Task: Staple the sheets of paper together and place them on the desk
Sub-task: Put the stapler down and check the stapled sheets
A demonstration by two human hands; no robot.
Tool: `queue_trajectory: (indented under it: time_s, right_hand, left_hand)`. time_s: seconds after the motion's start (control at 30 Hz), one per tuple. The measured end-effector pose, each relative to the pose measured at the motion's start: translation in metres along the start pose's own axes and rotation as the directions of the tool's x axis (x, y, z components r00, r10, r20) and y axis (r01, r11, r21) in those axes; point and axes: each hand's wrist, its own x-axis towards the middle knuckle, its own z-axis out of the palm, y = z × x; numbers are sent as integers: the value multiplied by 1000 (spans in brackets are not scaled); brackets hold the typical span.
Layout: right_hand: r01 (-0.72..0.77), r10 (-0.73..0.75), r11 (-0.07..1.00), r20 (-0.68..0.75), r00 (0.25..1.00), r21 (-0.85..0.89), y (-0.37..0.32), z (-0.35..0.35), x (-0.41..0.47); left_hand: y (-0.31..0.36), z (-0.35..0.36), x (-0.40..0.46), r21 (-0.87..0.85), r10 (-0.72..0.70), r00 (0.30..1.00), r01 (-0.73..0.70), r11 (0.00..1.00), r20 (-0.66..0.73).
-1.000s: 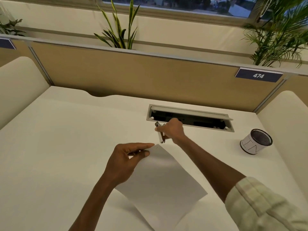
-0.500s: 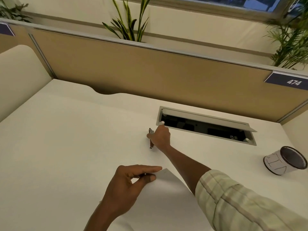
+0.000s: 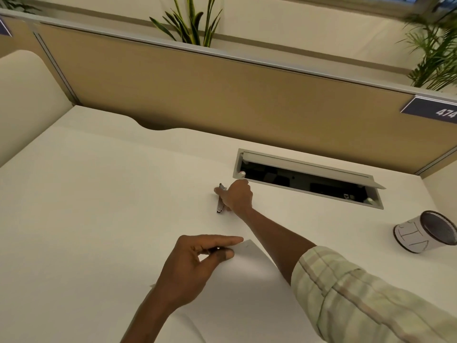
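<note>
Two hands at work: the left hand (image 3: 195,264) pinches the sheets (image 3: 244,288) by their corner over the desk (image 3: 99,206), the right hand (image 3: 236,196) closes around the stapler (image 3: 220,200) — a loose pinch could let the sheets fan apart before stapling.

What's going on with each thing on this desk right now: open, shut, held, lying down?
Sheets of paper: corner pinched in the left hand.
Stapler: low at the desk top, right hand closed around it.
Cable hatch: lid open, dark inside.
Mesh cup: tipped on its side, mouth showing.
Desk: carries everything above.
</note>
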Motion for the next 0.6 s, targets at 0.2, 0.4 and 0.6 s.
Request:
queue_trajectory:
  time_s: [0.2, 0.4, 0.6]
  right_hand:
    - [-45, 7, 955, 128, 992, 293, -8, -79, -53]
    - [67, -268, 858, 332, 904, 510, 29, -197, -164]
    - [251, -401, 820, 203, 893, 514, 70, -250, -244]
  left_hand:
    - [18, 6, 1, 28, 36, 999, -37, 999, 11]
    - [47, 21, -6, 91, 100, 993, -105, 990, 61]
    - [94, 51, -21, 191, 161, 983, -175, 966, 87]
